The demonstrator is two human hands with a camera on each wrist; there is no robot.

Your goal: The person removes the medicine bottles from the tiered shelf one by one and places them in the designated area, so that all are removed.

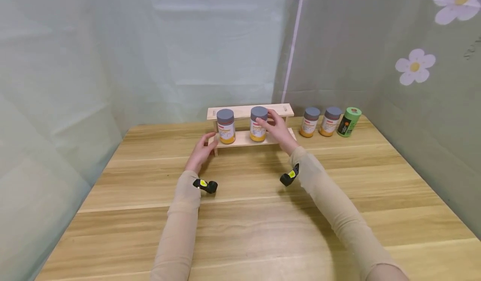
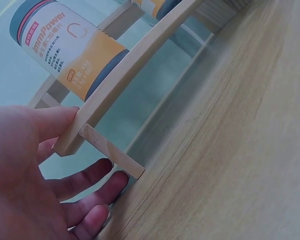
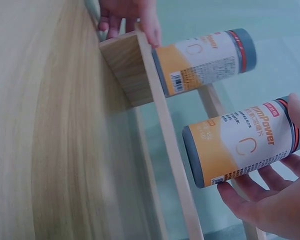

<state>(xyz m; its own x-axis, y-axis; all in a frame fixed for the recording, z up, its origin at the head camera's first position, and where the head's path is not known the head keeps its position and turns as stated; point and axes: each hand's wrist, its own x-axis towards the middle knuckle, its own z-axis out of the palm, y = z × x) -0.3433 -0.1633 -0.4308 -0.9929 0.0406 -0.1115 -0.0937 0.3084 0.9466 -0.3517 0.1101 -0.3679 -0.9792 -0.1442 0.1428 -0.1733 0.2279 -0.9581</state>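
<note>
My right hand wraps its grip round the second jar on the wooden rack; I'd keep it upright and set it flat. My left hand steadies the rack's left end, fingers spread. First jar crowds leftward; two jars and a green canister stand right of the rack.

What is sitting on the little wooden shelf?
Two gray-lidded jars stand on the wooden shelf: the left jar alone, the right jar held by the right hand. The left hand steadies the shelf's end. The hand hides part of the right jar.
</note>
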